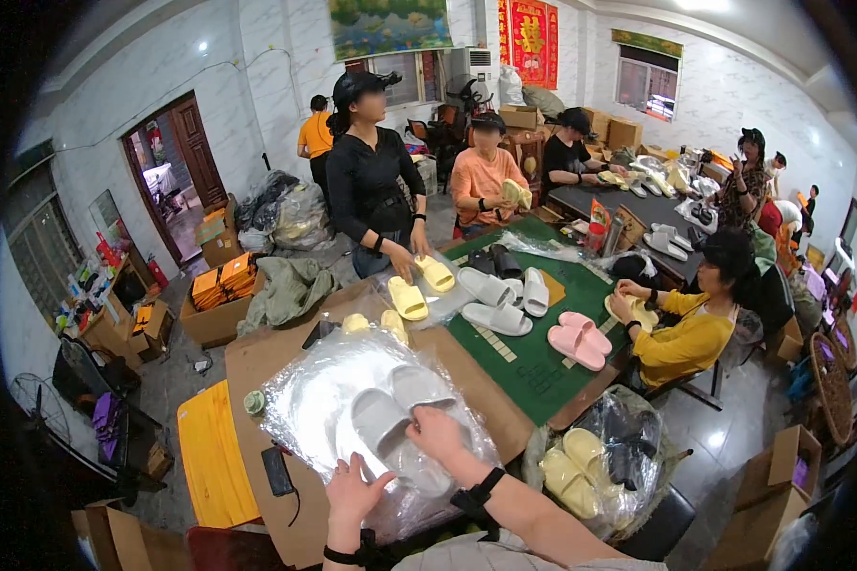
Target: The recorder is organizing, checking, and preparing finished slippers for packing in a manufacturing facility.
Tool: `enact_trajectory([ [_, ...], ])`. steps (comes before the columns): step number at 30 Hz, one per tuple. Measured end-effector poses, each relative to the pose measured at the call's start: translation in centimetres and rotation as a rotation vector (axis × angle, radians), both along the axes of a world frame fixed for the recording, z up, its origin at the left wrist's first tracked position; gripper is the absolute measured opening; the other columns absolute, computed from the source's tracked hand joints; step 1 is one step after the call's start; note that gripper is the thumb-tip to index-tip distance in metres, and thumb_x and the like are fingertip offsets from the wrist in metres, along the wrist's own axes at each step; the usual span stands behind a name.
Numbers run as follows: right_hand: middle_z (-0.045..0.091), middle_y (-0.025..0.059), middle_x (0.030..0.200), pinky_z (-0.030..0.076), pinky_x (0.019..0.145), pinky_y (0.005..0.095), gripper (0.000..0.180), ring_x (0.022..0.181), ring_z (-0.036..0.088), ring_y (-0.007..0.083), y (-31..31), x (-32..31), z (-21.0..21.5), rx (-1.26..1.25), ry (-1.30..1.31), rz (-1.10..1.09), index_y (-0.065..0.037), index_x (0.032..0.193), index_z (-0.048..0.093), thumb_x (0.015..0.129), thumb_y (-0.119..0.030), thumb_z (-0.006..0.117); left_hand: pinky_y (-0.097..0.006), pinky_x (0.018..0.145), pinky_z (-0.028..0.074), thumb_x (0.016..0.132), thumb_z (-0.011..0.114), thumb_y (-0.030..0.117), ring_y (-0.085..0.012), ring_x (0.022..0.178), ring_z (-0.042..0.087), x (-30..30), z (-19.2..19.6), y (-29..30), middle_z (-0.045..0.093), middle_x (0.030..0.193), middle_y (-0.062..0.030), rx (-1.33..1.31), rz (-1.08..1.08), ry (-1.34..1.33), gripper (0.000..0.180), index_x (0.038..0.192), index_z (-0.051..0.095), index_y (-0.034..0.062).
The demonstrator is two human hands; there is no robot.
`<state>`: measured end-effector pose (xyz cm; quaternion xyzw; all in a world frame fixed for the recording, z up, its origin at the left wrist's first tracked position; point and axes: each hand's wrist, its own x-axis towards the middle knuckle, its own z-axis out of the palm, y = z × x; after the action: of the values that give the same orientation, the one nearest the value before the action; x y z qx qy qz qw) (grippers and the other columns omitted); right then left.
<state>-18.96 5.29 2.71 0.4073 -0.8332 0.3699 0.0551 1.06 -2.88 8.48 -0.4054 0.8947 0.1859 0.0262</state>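
A pair of light grey slide slippers [379, 420] lies on a stack of clear plastic bags [305, 388] at the near side of the table. My right hand [436, 434] reaches over the slippers with its fingers curled at the inner edge of the nearer one, closed on it. Part of that slipper's sole is hidden beneath the hand and under shiny film. My left hand [354, 489] rests on the plastic at the near edge, fingers spread, with nothing in it. Both wrists wear black bands.
Across the table, a person in black handles yellow slippers [408, 299]. Grey slippers [498, 319] and pink slippers [581, 340] lie on a green mat [505, 366]. A black phone-like object [277, 471] is at left; a bag of yellow slippers [571, 481] stands at right.
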Motion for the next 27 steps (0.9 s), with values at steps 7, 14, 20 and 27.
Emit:
enact_trajectory([
  [7, 0.063, 0.0157, 0.077, 0.050, 0.065, 0.0465, 0.025, 0.076, 0.063, 0.0363, 9.0, -4.4, 0.4, 0.025, -0.189, -0.145, -0.006, 0.076, 0.057, 0.078, -0.030, 0.063, -0.051, 0.092, 0.048, 0.073, 0.063, 0.074, -0.0494, 0.118, 0.052, -0.4, 0.1, 0.5, 0.047, 0.129, -0.0400, -0.052, -0.059, 0.009, 0.092, 0.131, 0.052, 0.0036],
  [14, 0.063, 0.0165, 0.082, 0.049, 0.070, 0.0482, 0.029, 0.083, 0.062, 0.0380, 22.6, -9.0, -4.2, 0.186, -0.201, -0.474, -0.004, 0.077, 0.058, 0.080, -0.032, 0.063, -0.055, 0.097, 0.041, 0.069, 0.069, 0.067, -0.0520, 0.121, 0.047, 0.1, -0.2, -0.1, 0.040, 0.134, -0.0432, -0.030, -0.150, -0.060, 0.103, 0.138, 0.042, -0.0048],
  [20, 0.067, 0.0140, 0.090, 0.053, 0.076, 0.0460, 0.026, 0.089, 0.065, 0.0351, 36.5, -10.6, -7.4, 0.458, -0.155, -0.933, -0.006, 0.086, 0.065, 0.078, -0.031, 0.066, -0.052, 0.105, 0.037, 0.082, 0.060, 0.064, -0.0484, 0.124, 0.046, -1.3, 0.5, 1.2, 0.048, 0.133, -0.0350, -0.082, -0.162, -0.138, 0.085, 0.139, 0.046, 0.0026],
  [27, 0.070, 0.0159, 0.093, 0.054, 0.077, 0.0468, 0.028, 0.089, 0.069, 0.0334, 40.9, -7.4, -17.1, 0.727, -0.468, -0.988, -0.006, 0.088, 0.071, 0.082, -0.032, 0.064, -0.054, 0.090, 0.047, 0.072, 0.074, 0.058, -0.0511, 0.103, 0.055, 0.1, -1.7, 0.7, 0.055, 0.112, -0.0382, -0.162, -0.146, -0.072, 0.083, 0.126, 0.050, -0.0001],
])
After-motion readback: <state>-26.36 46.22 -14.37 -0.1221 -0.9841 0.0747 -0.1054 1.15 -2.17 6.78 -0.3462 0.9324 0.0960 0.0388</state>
